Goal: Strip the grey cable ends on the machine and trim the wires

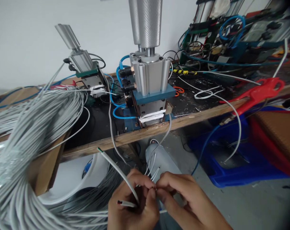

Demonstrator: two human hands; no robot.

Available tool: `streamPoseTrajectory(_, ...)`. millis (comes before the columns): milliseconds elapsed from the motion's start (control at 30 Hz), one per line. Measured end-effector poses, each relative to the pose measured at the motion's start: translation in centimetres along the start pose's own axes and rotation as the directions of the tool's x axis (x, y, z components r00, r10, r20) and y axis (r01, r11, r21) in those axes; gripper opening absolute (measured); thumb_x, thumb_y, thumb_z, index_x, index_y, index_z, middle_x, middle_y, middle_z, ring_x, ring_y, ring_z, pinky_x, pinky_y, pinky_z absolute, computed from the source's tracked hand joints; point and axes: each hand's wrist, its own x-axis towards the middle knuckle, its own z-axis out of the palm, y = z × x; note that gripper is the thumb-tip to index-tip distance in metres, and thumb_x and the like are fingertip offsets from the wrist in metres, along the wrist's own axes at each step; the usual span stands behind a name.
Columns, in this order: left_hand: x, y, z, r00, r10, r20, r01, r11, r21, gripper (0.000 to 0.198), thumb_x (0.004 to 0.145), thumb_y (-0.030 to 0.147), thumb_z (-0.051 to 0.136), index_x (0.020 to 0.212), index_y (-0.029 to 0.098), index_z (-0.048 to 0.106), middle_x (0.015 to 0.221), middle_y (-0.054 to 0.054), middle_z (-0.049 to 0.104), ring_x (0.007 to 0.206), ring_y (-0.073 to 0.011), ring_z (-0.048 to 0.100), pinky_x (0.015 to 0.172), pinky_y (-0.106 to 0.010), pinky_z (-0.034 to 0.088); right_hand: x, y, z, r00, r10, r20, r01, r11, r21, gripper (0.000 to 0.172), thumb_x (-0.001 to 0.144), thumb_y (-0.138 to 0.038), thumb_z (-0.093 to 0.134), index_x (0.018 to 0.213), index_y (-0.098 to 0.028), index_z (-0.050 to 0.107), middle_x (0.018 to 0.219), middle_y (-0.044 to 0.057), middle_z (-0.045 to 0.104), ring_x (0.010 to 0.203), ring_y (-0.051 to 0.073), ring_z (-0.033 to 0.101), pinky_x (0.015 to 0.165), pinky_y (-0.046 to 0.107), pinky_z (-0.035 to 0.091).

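My left hand (135, 204) is closed around a white cable (119, 172), which sticks up out of the fist with green showing at its tip. A second cable end (127, 203), dark and reddish at its cut tip, pokes out of the same hand. My right hand (180, 198) meets it fingertip to fingertip, pinching at a spot too small to make out. Several thin white wire ends (154, 171) rise just behind the fingers.
A large bundle of grey-white cables (39, 134) fills the left. Pneumatic presses (151, 76) stand on the wood-edged bench (125, 139). A red air gun (257, 92) hangs at its right edge, above a blue plastic stool (221, 166). A white bucket (70, 188) sits below left.
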Motion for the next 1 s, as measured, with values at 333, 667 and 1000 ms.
streamPoseTrajectory(333,0.3,-0.5,-1.1,0.975,-0.033,0.218,-0.008,0.982,0.187,0.009,0.081,0.018,0.058,0.075,0.023,0.062,0.065,0.008,0.047,0.052,-0.0059,0.038,0.049,-0.018,0.023,0.5,0.0,-1.9,0.986,-0.005,0.168,0.026,0.992,-0.125,0.020,0.101,-0.018,0.053,0.081,-0.022,0.055,0.069,-0.006,0.054,0.061,0.011,0.050,0.054,0.023,0.035)
streamPoseTrajectory(667,0.8,-1.4,-1.7,0.968,-0.112,0.226,0.069,0.979,0.192,0.010,0.078,0.021,0.060,0.069,0.023,0.062,0.061,0.007,0.051,0.050,-0.0080,0.044,0.050,-0.021,0.029,0.0,1.3,-1.1,0.966,0.160,0.201,-0.198,0.962,0.189,0.026,0.104,-0.027,0.056,0.082,-0.017,0.063,0.067,-0.003,0.052,0.064,0.008,0.049,0.057,0.017,0.035)
streamPoseTrajectory(1000,-0.7,-1.4,-0.1,0.967,-0.246,-0.059,0.239,0.965,-0.103,0.018,0.073,0.027,0.078,0.061,0.019,0.069,0.057,0.005,0.052,0.048,-0.0069,0.041,0.049,-0.018,0.033,-1.8,3.3,4.8,0.947,0.306,0.093,-0.260,0.564,0.784,0.049,0.100,-0.063,0.067,0.087,-0.016,0.058,0.054,-0.008,0.039,0.044,0.003,0.033,0.044,0.012,0.039)
